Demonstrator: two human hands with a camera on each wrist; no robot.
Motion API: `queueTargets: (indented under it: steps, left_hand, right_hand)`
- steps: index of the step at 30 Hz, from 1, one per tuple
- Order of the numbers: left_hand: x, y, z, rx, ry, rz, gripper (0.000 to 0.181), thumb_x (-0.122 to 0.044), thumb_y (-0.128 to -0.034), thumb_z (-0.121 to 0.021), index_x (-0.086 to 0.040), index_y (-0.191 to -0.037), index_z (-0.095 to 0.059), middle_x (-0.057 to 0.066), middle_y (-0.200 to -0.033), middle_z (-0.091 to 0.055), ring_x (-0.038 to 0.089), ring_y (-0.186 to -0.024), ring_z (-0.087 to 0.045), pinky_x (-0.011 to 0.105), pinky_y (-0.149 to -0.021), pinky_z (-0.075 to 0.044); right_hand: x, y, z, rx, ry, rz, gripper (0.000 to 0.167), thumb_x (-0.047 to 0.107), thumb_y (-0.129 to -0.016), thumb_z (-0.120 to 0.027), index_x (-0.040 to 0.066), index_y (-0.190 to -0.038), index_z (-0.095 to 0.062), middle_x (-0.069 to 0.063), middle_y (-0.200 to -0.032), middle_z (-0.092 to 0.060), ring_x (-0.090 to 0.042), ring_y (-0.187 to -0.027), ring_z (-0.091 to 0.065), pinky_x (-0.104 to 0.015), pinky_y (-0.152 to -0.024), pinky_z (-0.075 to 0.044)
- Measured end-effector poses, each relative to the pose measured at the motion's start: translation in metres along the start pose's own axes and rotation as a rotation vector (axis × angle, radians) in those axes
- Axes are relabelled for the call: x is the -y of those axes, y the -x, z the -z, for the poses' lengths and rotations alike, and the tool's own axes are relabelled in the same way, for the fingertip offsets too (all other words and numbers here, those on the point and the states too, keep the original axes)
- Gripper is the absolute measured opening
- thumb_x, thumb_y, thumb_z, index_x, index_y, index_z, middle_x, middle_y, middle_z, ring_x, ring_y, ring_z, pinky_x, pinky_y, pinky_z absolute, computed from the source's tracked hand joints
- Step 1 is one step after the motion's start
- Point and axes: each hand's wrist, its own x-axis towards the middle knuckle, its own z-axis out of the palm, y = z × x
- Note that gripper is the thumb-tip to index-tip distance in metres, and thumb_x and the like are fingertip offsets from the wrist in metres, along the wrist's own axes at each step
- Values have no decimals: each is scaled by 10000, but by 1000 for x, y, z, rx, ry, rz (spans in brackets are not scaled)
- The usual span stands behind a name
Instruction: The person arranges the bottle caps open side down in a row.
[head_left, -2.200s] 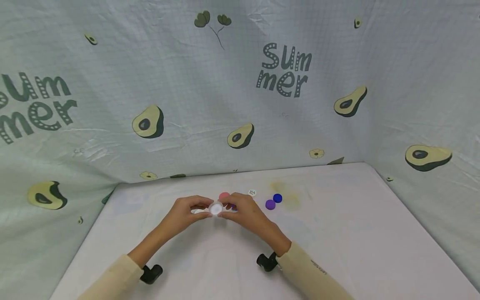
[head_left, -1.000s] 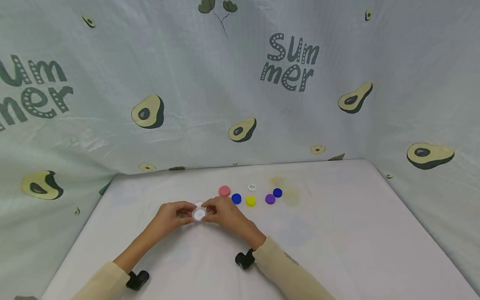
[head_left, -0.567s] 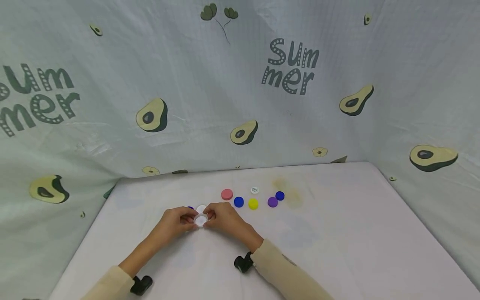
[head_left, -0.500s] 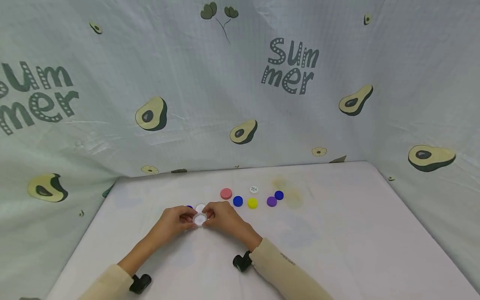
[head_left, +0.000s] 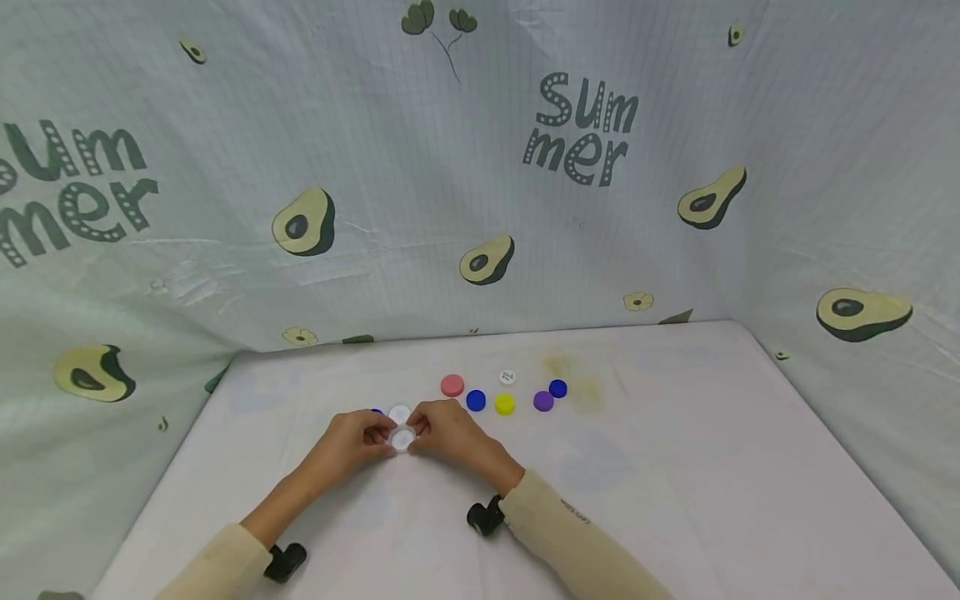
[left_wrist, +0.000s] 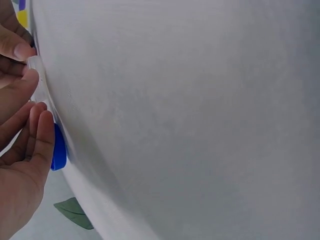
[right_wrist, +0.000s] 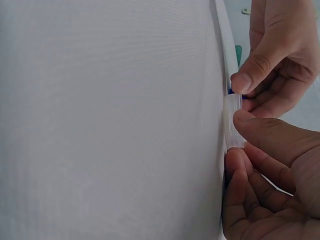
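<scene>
A white round cap (head_left: 402, 439) with a raised rim is held between both hands near the table's left-centre. My left hand (head_left: 351, 443) pinches its left side, and my right hand (head_left: 452, 435) pinches its right side. Directly behind it lies another white disc (head_left: 399, 413). A dark blue cap (head_left: 377, 411) shows partly behind my left fingers. In the left wrist view a blue cap (left_wrist: 59, 148) stands out beyond the left fingertips. The right wrist view shows the ribbed side of the white cap (right_wrist: 234, 121) between the fingers of both hands.
Behind my right hand lie a red cap (head_left: 452, 385), a blue cap (head_left: 476, 401), a yellow cap (head_left: 505, 404), a purple cap (head_left: 543, 401), a dark blue cap (head_left: 558, 388) and a small white marked cap (head_left: 507, 377). A printed curtain (head_left: 390, 275) stands behind the table.
Both hands have moved left and slightly toward the table's front with the white cap since the earliest frame. This uncovered the blue and yellow caps. In the last half second the hands have barely moved.
</scene>
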Motion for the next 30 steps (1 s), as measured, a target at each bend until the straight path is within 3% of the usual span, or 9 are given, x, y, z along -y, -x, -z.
queueTargets:
  steps: [8, 15, 19, 23, 30]
  left_hand:
    - [-5, -2, 6, 18, -45, 2, 237, 24, -795, -834, 51, -1010, -738, 50, -865, -683, 117, -763, -625, 234, -659, -552]
    - [-24, -2, 6, -24, -49, -11, 161, 7, -889, -754, 12, -1049, -741, 68, -990, -723, 151, -846, -659, 264, -745, -583]
    - [-46, -4, 0, -24, 22, -10, 171, -78, -945, -720, -21, -1106, -737, 20, -1027, -726, 151, -890, -658, 258, -785, -585]
    - [-63, -3, -7, -1, 72, -27, 185, -107, -968, -700, -44, -1140, -726, 7, -1056, -720, 142, -922, -653, 238, -805, -579]
    - [-76, -13, -24, 35, 111, -70, 186, -104, -976, -691, -48, -1152, -716, 9, -1064, -722, 146, -940, -663, 246, -835, -577]
  right_hand:
    - [-1, 3, 12, 53, -30, 25, 284, 136, -873, -822, 50, -1130, -735, 38, -892, -700, -37, -797, -600, -149, -761, -523]
    - [-18, 30, 40, 100, 2, 71, 269, 210, -974, -714, 87, -1213, -720, 55, -1051, -732, -29, -927, -648, -180, -835, -543]
    - [-35, 53, 65, 61, 49, 111, 239, 190, -987, -693, 71, -1191, -729, 36, -1076, -743, -69, -964, -679, -208, -840, -560]
    - [-53, 76, 84, -10, 45, 97, 210, 150, -993, -676, 64, -1175, -738, -4, -1092, -751, -95, -961, -693, -231, -830, -578]
    - [-87, 105, 116, -156, 62, 82, 198, 90, -978, -682, 43, -1165, -726, -44, -1083, -749, -107, -935, -695, -254, -833, -588]
